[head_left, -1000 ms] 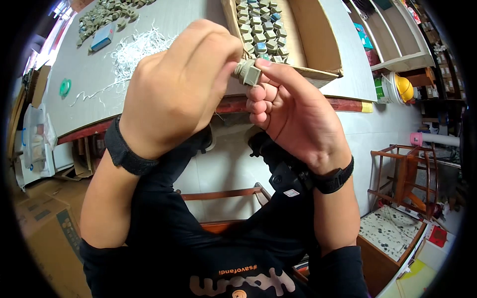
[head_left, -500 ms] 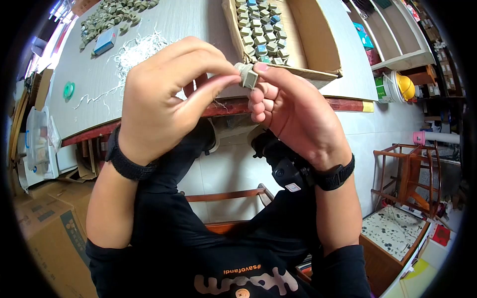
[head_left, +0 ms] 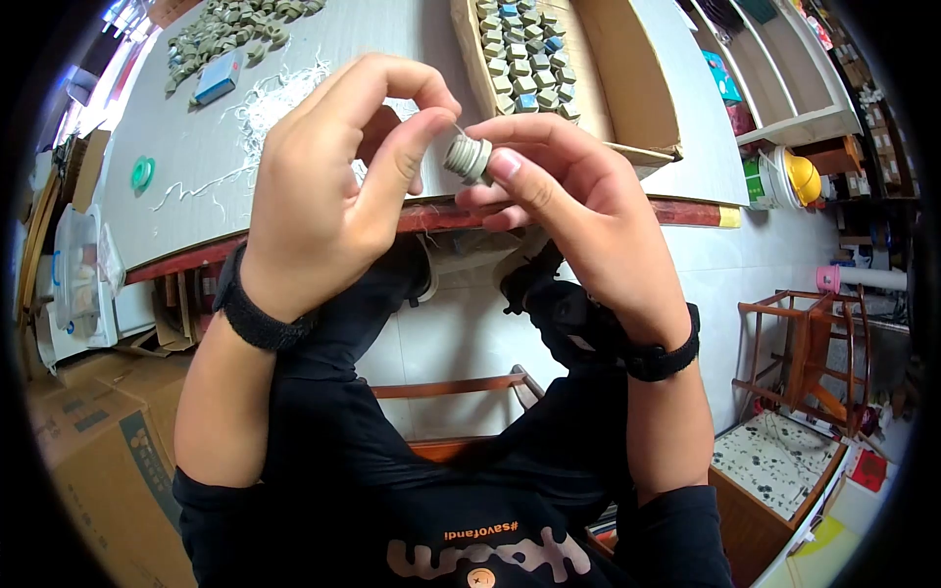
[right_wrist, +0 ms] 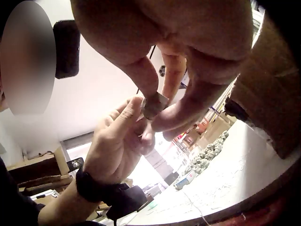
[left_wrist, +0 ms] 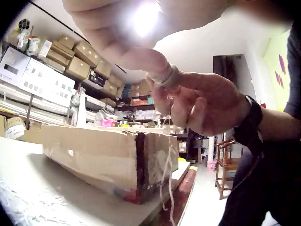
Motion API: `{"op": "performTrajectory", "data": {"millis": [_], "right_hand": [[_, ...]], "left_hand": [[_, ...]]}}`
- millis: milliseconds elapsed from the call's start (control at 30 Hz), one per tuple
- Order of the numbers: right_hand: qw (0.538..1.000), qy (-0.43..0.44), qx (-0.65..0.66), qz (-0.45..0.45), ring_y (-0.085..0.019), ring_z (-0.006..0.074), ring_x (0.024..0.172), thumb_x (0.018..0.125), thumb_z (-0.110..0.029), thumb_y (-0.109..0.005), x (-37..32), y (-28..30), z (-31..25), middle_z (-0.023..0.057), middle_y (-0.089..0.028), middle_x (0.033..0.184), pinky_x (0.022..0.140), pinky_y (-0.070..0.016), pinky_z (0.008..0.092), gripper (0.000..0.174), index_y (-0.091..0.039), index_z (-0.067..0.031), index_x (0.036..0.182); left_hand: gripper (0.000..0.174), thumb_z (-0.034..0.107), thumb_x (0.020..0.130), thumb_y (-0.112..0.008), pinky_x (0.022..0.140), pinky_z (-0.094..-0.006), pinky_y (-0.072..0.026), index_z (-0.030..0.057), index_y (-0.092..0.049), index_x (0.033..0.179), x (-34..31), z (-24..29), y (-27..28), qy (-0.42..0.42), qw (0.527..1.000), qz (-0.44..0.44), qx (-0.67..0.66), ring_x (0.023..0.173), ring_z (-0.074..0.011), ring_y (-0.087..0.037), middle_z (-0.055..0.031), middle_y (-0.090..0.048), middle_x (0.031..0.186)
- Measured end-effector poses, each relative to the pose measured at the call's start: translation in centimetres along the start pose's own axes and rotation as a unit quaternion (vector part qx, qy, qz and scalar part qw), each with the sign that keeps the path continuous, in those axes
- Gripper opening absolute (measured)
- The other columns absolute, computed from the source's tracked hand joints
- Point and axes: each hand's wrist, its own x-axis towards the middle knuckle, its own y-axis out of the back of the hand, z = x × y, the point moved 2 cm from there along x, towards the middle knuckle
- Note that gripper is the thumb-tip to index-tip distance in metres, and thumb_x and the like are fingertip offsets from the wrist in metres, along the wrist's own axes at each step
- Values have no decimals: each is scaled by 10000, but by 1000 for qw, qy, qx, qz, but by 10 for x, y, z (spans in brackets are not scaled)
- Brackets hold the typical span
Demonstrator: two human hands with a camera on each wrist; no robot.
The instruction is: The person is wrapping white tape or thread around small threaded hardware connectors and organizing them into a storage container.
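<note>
A grey-green pipe plug (head_left: 469,157) with a ribbed threaded end and a squared head is held between the thumb and fingers of my right hand (head_left: 588,196). Its threaded end faces left, toward my left hand (head_left: 338,181). The left thumb and index finger pinch a thin white thread (head_left: 459,128) that runs to the plug. In the left wrist view, loose white strands (left_wrist: 170,183) hang below the hands. My right fingers hide much of the squared head. Both hands are raised over the table's front edge.
A cardboard box (head_left: 627,73) with rows of similar plugs stands ahead on the table (head_left: 186,220). Farther left lie a heap of plugs (head_left: 221,39), a small blue box (head_left: 218,78), a tangle of white thread (head_left: 265,113) and a green ring-shaped piece (head_left: 143,173).
The right hand has turned the plug so its threaded end now faces left and up. The left fingers have drawn slightly back from it, and a thin thread shows between them.
</note>
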Motion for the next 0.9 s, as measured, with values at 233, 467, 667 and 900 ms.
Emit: {"op": "performTrajectory", "data": {"millis": [233, 467, 667, 900], "right_hand": [[998, 14, -61, 23, -607, 107, 988, 904, -45, -640, 2, -12, -5, 70, -598, 1158, 864, -511, 250, 330, -559, 3, 1220], [987, 87, 104, -82, -628, 153, 998, 897, -49, -642, 6, 12, 19, 96, -611, 1162, 892, -518, 267, 355, -544, 1, 1234], [973, 110, 194, 65, -634, 211, 1044, 923, -80, -607, 6, 21, 12, 149, -620, 1144, 916, -525, 283, 395, -502, 24, 1289], [971, 176, 119, 113, -616, 161, 1024, 911, -108, -643, 3, 25, 11, 123, -618, 1140, 924, -484, 268, 393, -525, 14, 1266]], "left_hand": [[170, 152, 1008, -496, 565, -189, -428, -7, -522, 1061, 0, -1, 4, 75, 988, 14, -135, 642, -63, -531, -59, -579, 978], [181, 181, 1013, -492, 558, -190, -408, 6, -521, 1051, 1, -15, 12, 89, 986, 47, -130, 653, -64, -526, -19, -520, 888], [164, 185, 1016, -482, 563, -187, -396, 23, -512, 1016, 1, -22, 18, 124, 989, 0, -83, 662, -54, -515, -4, -501, 872], [186, 197, 1019, -465, 572, -189, -406, 15, -500, 1009, -1, -6, 18, 132, 973, -17, -190, 656, -65, -515, -15, -486, 877]]}}
